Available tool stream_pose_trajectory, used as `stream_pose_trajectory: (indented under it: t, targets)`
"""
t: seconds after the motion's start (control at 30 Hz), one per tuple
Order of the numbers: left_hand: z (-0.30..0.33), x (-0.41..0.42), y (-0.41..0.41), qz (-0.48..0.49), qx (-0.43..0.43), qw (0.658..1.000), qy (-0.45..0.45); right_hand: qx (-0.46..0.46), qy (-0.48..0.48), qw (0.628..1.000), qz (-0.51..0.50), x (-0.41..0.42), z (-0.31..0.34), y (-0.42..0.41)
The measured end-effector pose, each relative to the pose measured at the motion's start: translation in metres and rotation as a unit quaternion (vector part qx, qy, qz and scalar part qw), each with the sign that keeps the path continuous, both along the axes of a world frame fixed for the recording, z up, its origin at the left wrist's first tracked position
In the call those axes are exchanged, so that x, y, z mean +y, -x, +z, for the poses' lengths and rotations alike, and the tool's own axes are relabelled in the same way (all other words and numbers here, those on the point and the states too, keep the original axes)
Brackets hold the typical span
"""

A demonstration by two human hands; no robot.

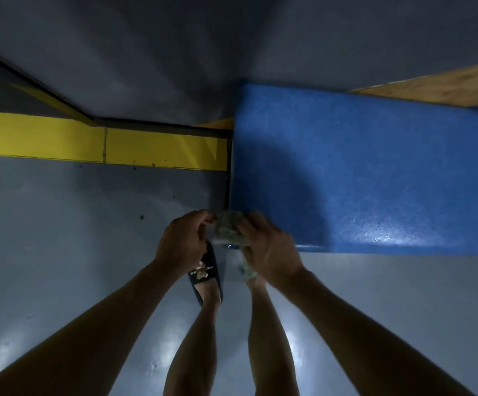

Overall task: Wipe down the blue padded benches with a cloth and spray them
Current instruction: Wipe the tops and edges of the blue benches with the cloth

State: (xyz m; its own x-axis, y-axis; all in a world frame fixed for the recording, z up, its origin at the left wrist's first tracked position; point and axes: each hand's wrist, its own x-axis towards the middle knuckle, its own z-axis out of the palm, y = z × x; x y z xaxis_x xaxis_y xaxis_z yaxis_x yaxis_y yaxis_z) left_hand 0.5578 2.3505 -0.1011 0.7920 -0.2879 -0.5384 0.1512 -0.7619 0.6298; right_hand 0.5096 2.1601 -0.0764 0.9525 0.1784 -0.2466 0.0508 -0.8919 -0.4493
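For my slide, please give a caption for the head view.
Both hands, left and right, hold a crumpled cloth at the blue padded bench corner.

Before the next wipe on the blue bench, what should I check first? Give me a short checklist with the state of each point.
1. Cloth in hand: ok. The right hand grips the greenish cloth, and the left hand pinches its other end.
2. Cloth at the bench: ok. It is at the near left corner of the bench.
3. Bench top free of things: ok in the part in view.
4. Bench already wet: cannot tell. A shine shows near the front edge, maybe only light.
5. Spray bottle within reach: cannot tell. None is in view.
6. Footing: ok. One slipper stands flat on the grey floor.
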Motion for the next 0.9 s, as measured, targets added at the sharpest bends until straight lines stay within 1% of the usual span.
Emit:
stream_pose_trajectory:
  t: [0.03,0.07,0.13,0.17,0.2,0.27,0.33,0.4,0.5,0.57,0.6,0.63,0.67,0.7,0.73,0.77,0.8,0.83,0.87,0.9]
  targets:
    - [-0.001,0.003,0.001,0.008,-0.002,1.000,0.005,-0.012,0.024,0.999,-0.024,-0.017,0.000,-0.004]
    - [-0.001,0.006,0.002,0.015,-0.003,1.000,0.008,-0.024,0.047,0.996,-0.069,-0.037,0.001,-0.009]
    - [-0.002,0.011,0.004,0.028,0.001,1.000,0.011,-0.037,0.080,0.977,-0.194,-0.069,0.005,-0.017]
    - [-0.002,0.012,0.004,0.034,0.003,0.999,0.013,-0.035,0.096,0.967,-0.234,-0.074,0.006,-0.020]
    - [-0.003,0.013,0.004,0.039,0.004,0.999,0.016,-0.035,0.107,0.963,-0.245,-0.070,0.006,-0.020]
    - [-0.005,0.015,0.006,0.050,0.002,0.999,0.016,-0.035,0.083,0.974,-0.208,-0.043,0.005,-0.014]
    - [-0.006,0.016,0.007,0.055,0.008,0.998,0.012,-0.020,0.022,0.986,-0.163,-0.013,0.004,0.000]
    - [-0.004,0.019,0.009,0.060,0.014,0.998,0.011,0.005,-0.015,0.994,-0.105,0.011,0.005,0.009]
    - [0.000,0.022,0.008,0.071,0.020,0.997,0.009,0.071,-0.030,0.997,0.012,0.033,0.005,0.009]
    - [0.002,0.023,0.005,0.089,0.041,0.995,-0.008,0.076,0.001,0.993,0.091,0.037,0.002,0.000]
    - [0.003,0.024,0.004,0.100,0.056,0.993,-0.018,0.078,0.036,0.984,0.158,0.037,0.004,-0.007]
    - [0.003,0.024,0.003,0.110,0.065,0.992,-0.024,0.081,0.074,0.962,0.250,0.032,0.004,-0.016]
    - [0.003,0.025,0.002,0.117,0.069,0.990,-0.027,0.092,0.102,0.932,0.336,0.028,0.006,-0.028]
    - [0.004,0.025,0.002,0.121,0.067,0.990,-0.030,0.098,0.110,0.912,0.383,0.022,0.006,-0.042]
    - [0.004,0.025,0.001,0.124,0.062,0.990,-0.033,0.105,0.079,0.926,0.354,0.016,0.003,-0.056]
    - [0.004,0.025,0.001,0.126,0.054,0.990,-0.033,0.093,0.066,0.949,0.293,0.013,0.002,-0.071]
    - [0.004,0.025,0.001,0.127,0.048,0.990,-0.030,0.056,0.081,0.971,0.216,0.011,0.002,-0.085]
    - [0.003,0.025,0.002,0.126,0.044,0.991,-0.028,0.021,0.101,0.980,0.173,0.012,0.004,-0.095]
    - [0.003,0.026,0.002,0.126,0.043,0.991,-0.027,-0.002,0.112,0.981,0.157,0.014,0.004,-0.096]
    - [0.003,0.027,0.003,0.126,0.043,0.991,-0.025,-0.004,0.107,0.982,0.156,0.017,0.003,-0.087]
